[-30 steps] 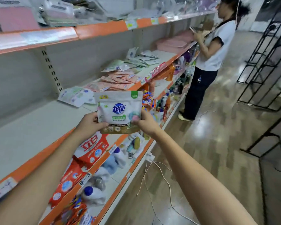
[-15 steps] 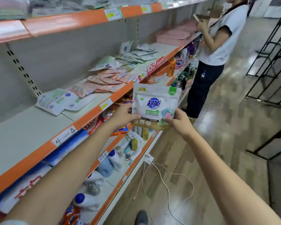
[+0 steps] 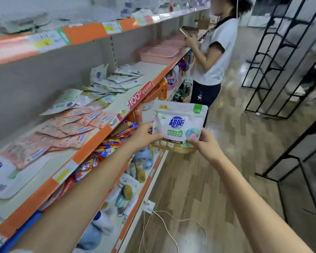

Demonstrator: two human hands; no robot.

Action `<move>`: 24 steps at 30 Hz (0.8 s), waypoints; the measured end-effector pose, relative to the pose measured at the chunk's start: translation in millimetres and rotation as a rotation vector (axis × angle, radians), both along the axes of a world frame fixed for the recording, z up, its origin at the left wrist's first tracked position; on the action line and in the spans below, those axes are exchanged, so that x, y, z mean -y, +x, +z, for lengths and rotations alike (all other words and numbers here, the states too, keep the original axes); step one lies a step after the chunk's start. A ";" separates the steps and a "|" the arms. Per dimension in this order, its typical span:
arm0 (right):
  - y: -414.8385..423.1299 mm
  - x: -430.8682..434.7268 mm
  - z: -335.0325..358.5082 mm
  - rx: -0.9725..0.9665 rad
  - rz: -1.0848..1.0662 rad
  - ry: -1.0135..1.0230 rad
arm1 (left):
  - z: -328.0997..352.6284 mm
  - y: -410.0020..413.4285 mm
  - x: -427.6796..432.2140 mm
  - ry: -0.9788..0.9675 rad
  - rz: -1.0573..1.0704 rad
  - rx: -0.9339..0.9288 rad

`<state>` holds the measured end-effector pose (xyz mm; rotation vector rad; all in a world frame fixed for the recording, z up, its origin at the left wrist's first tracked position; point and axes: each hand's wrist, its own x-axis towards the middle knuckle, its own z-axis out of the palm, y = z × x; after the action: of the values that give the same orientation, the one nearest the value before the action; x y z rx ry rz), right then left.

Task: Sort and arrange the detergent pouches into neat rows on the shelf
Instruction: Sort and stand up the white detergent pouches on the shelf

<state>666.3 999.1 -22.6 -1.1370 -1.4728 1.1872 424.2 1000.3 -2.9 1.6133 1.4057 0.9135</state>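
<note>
Your left hand (image 3: pixel 144 136) pinches the lower left edge of a white detergent pouch (image 3: pixel 177 125), thumb across its face. Your right hand (image 3: pixel 206 145) pinches the lower right corner. The hands are apart, both clamped on this one pouch. It stands upright in the air, print toward you, just out from the orange front edge of the middle shelf (image 3: pixel 91 148) — over the aisle, not on the shelf.

Findings on the shelf itself:
- The pink pouches (image 3: pixel 69 125) lie flat and overlapping in a loose spread, at mixed angles.
- Beyond them, the white and green pouches (image 3: pixel 106 86) form a scattered heap, with one propped against the back wall.
- Nearest you, the large white pouches (image 3: pixel 2 172) lie flat and askew.

No row is visible anywhere. The colours sit roughly in groups, so some sorting may be counted as done, but the arranging looks barely begun. In my judgement the task is at an early stage.

Outstanding: the pouch you hold has no place yet, and every heap remains to be squared into lines. Bare shelf shows between the far heap and the pink trays (image 3: pixel 159 52) — room for a row there, it appears.

Another person (image 3: pixel 215 52) stands at the far end by the trays, well apart from the pouches.
</note>
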 end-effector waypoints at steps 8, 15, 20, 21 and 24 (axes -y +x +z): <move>55.7 -92.6 -10.6 -0.022 -0.022 -0.049 | -7.8 61.7 -90.8 -0.025 -0.034 0.026; 92.9 -186.1 -5.8 0.037 0.091 -0.018 | -9.1 102.8 -162.5 -0.006 0.109 0.013; 107.4 -250.4 7.3 0.042 0.184 -0.005 | -2.0 119.3 -203.3 0.012 0.199 0.057; 108.2 -261.6 9.2 0.048 0.199 -0.004 | -1.3 120.7 -209.7 0.016 0.223 0.055; 105.2 -290.5 11.0 0.061 0.256 0.001 | -0.6 118.5 -226.9 0.010 0.282 0.049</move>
<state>771.5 1289.7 -11.6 -1.0127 -1.7038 1.3344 542.7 1227.2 -3.5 1.4109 1.6221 1.1147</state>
